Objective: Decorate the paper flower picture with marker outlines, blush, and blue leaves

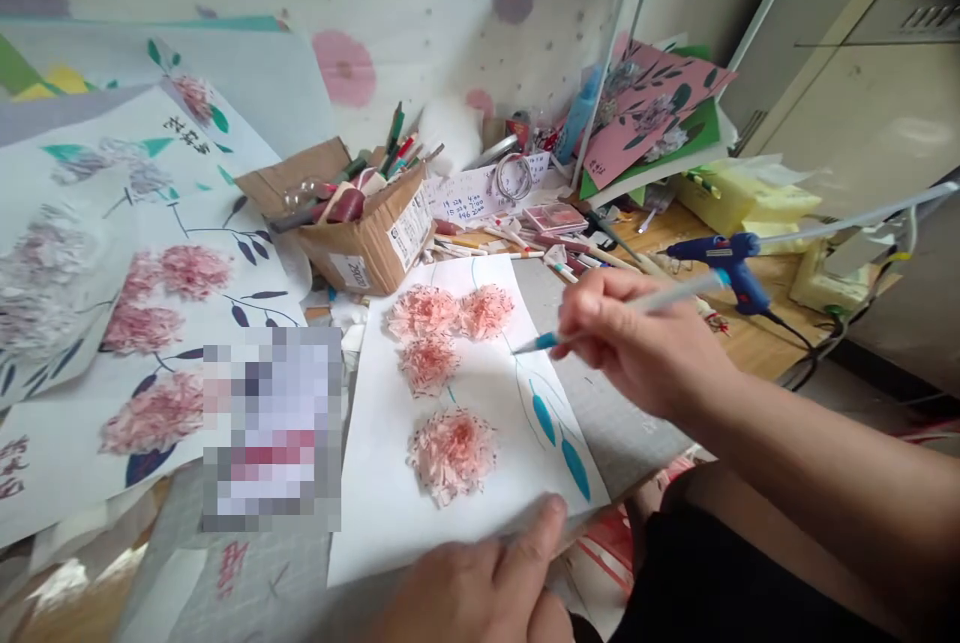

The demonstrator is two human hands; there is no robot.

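Because the white sheet [480,443] is the broadest thing under our hands, we start there: it lies flat on the grey work surface [607,403], near the front edge, with four pink tufted paper flowers [450,453] stuck on it and teal leaves [559,438] painted down its right side. We judge it light, thin and floppy, quick to slide or curl, so it wants pinning flat at a bare margin rather than lifting; the tufts look soft and easily crushed, and the teal strokes may be wet, so neither is a place to press. Our left hand [480,583] does just that, lying flat and spread on the sheet's near edge, thumb stretched toward the lower right corner, holding nothing.

Our right hand [637,343] is closed narrowly around the paintbrush [637,308], pinching its pale handle partway along, like a pen. The brush seems light and stiff. Its teal-loaded tip [525,346] sits at a thin painted stem on the right of the sheet; we cannot tell whether it touches the paper.

Behind stand a cardboard box [367,233] of pens and a blue glue gun [724,263], well apart from both hands.
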